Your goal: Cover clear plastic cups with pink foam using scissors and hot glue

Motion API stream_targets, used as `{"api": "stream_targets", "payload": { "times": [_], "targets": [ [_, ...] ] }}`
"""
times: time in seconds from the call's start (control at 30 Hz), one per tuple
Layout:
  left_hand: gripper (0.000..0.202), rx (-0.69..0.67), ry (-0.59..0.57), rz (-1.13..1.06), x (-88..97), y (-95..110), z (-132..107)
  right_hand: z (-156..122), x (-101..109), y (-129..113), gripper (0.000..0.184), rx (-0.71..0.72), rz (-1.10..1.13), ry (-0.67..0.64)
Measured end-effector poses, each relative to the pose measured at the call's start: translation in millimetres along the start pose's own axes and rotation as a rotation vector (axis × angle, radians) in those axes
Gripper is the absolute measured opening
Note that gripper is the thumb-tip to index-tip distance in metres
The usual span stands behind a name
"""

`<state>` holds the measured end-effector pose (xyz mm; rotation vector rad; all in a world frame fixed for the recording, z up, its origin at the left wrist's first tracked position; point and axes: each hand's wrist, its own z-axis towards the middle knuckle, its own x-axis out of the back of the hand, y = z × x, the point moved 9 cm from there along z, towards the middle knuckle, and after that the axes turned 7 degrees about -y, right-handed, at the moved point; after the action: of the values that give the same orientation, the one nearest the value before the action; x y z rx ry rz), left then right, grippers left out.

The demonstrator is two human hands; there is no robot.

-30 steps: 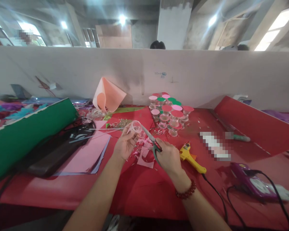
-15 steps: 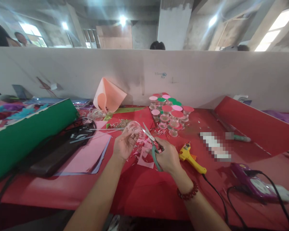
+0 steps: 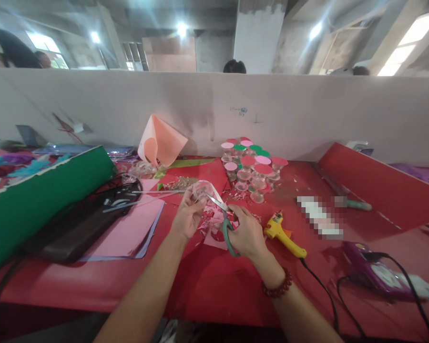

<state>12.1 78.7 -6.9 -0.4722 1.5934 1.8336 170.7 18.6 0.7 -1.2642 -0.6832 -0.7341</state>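
Note:
My left hand [image 3: 188, 214] is closed on a small clear plastic cup [image 3: 202, 188], held up over the red table with its round end outward. In my right hand [image 3: 248, 231] is a pair of scissors [image 3: 227, 221] with green handles, fingers through the loops. The blades are parted, and the lower one lies at the cup's edge; whether it has cut in cannot be made out. Beneath both hands lie pink paper scraps [image 3: 214, 238], one with a curved cut-out. Behind them stand several clear cups topped with red, pink and green paper discs [image 3: 262, 169].
A yellow glue gun [image 3: 284, 236] lies right of my right hand, its cord trailing forward. Further right is a purple power strip [image 3: 379, 274]. Pink sheets [image 3: 128, 228] and a black case [image 3: 75, 238] are at left. Green [image 3: 57, 195] and red boards [image 3: 379, 186] flank the work area.
The cup has turned and shifted slightly right in my left hand. The scissors have swung left, bringing a blade from beside the cup to its edge.

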Motion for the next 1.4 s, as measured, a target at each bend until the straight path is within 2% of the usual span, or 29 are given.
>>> {"api": "stream_targets", "payload": {
  "times": [0.17, 0.37, 0.57, 0.73, 0.97, 1.17, 1.4],
  "targets": [
    [0.047, -0.041, 0.030, 0.068, 1.2, 1.7, -1.7, 0.8, -0.8, -0.9, 0.045, 0.007, -0.011, -0.011],
    [0.044, -0.039, -0.019, 0.118, -7.0, -0.1, -3.0, 3.2, 7.5, 6.1, 0.039, -0.046, -0.032, 0.015],
    [0.046, -0.043, 0.008, 0.143, -5.0, 1.8, -3.4, 2.7, -1.0, 1.0, 0.040, 0.014, -0.011, -0.026],
    [0.043, -0.018, -0.049, 0.173, -10.1, -3.7, -3.8, 6.0, 5.2, 13.6, 0.039, -0.068, 0.010, 0.002],
    [0.043, -0.007, -0.060, 0.147, -6.8, -5.8, -2.4, 3.8, 3.5, 3.0, 0.036, -0.016, 0.015, -0.016],
    [0.041, 0.072, -0.095, 0.120, -7.4, -13.8, -3.7, 7.1, 11.9, 13.9, 0.037, -0.071, 0.018, 0.027],
    [0.035, 0.048, -0.096, 0.070, -8.4, -8.4, -2.1, 2.6, 12.5, 3.8, 0.034, -0.018, -0.059, 0.061]
  ]
}}
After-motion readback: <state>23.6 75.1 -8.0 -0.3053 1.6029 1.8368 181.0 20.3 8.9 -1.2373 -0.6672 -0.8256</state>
